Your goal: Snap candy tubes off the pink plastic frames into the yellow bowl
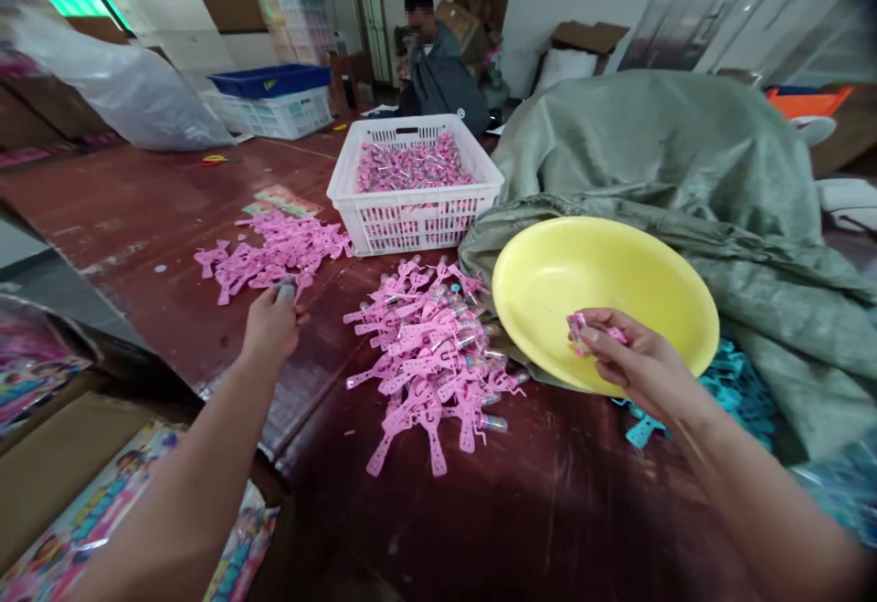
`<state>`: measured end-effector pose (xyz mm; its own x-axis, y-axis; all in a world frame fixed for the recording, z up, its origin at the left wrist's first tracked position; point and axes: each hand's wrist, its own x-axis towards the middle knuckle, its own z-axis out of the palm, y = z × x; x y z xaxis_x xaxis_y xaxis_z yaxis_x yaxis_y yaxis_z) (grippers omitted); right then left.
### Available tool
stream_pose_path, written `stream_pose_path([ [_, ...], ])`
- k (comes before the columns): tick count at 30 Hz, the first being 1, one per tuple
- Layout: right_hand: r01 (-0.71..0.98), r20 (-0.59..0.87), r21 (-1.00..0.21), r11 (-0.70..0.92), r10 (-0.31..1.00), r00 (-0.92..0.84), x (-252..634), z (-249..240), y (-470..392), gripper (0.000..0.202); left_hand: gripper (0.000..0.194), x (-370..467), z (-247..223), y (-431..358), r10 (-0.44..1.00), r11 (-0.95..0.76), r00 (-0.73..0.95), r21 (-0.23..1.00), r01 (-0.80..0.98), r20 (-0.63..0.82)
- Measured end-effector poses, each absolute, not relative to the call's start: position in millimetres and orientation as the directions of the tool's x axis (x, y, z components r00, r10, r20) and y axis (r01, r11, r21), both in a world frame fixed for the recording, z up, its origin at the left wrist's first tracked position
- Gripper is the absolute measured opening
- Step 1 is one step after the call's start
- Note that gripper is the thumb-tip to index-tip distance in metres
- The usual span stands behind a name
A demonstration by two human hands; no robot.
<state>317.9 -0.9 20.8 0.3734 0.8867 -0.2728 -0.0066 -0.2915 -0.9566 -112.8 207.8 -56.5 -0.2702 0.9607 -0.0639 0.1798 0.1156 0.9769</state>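
The left hand [272,323] is closed, its fingers curled round a small greyish piece [286,290] whose tip shows above the thumb side; what the piece is, blur hides. This hand is at the near edge of the loose pink pile [288,246] on the reddish-brown bench [507,511]. The right hand [634,355] is over the yellow basin [582,255], thumb and fingers brought together on a small clear and pink piece [577,332], with another bit of pink showing between the fingers. Between the two hands, a larger heap of pink clips [428,355] lies on the bench, flat perforated handles pointing mostly toward the left and the near side, many with clear tubes attached at the other end. Behind this heap is a white slatted crate [411,241], filled with small pink pieces in clear wrapping. The yellow basin is to the right of the heap, tilted somewhat against a grey-green cloth [658,136] that covers a big mound. Teal pieces [736,392] lie beside the basin, partly behind the right forearm. Farther back on the left, yellow-handled scissors [214,160] lie on the bench, near a blue crate [270,79] stacked on a white one. Beyond the slatted crate sits a person [438,45] in dark clothing.
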Motion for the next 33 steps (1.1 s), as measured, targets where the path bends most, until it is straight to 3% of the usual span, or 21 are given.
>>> stream_pose_path([
  [3, -0.036, -0.249, -0.967, -0.25, 0.915, 0.318, 299, 21, -17, 0.05, 0.031, -75, -39, 152, 0.978, 0.18, -0.094, 0.982, -0.05, -0.184],
  [5, -0.001, -0.236, -0.97, -0.243, 0.943, 0.234, 284, 23, -29, 0.048, 0.042, -43, -29, 106, 0.958, 0.283, 0.109, 0.94, -0.19, -0.266],
  [9, 0.262, -0.273, -0.932, -0.251, 0.961, -0.048, 259, 34, -51, 0.052, 0.04, 10, -16, 30, 0.867, 0.239, 0.46, 0.97, -0.044, -0.192],
  [12, 0.504, -0.109, -0.863, -0.03, 0.986, -0.127, 256, 44, -58, 0.04, 0.043, 25, -14, 6, 0.778, 0.165, 0.612, 0.986, 0.025, -0.146],
  [15, 0.641, 0.129, -0.726, 0.25, 0.965, -0.23, 262, 48, -61, 0.025, 0.038, 28, -15, -1, 0.717, 0.104, 0.688, 0.993, 0.054, -0.112],
  [17, 0.656, 0.177, -0.68, 0.329, 0.941, -0.288, 266, 49, -63, 0.025, 0.028, 28, -14, -2, 0.666, 0.075, 0.741, 0.996, 0.046, -0.084],
  [22, 0.71, 0.157, -0.562, 0.424, 0.898, -0.412, 266, 49, -72, 0.03, 0.027, 27, -7, -6, 0.583, -0.163, 0.811, 0.985, 0.064, 0.044],
  [26, 0.735, 0.201, -0.495, 0.463, 0.884, -0.422, 258, 47, -84, 0.033, 0.023, 25, -3, -11, 0.579, -0.245, 0.815, 0.956, 0.163, 0.01],
  [29, 0.794, 0.273, -0.354, 0.494, 0.866, -0.418, 250, 44, -94, 0.034, 0.021, 26, -2, -17, 0.63, -0.381, 0.776, 0.884, 0.271, 0.034],
  [31, 0.822, 0.265, -0.254, 0.509, 0.854, -0.447, 247, 41, -100, 0.035, 0.023, 27, -3, -21, 0.637, -0.492, 0.766, 0.81, 0.319, 0.085],
  [33, 0.83, 0.218, -0.23, 0.508, 0.858, -0.465, 245, 39, -103, 0.036, 0.029, 28, -6, -25, 0.624, -0.572, 0.774, 0.739, 0.358, 0.109],
])
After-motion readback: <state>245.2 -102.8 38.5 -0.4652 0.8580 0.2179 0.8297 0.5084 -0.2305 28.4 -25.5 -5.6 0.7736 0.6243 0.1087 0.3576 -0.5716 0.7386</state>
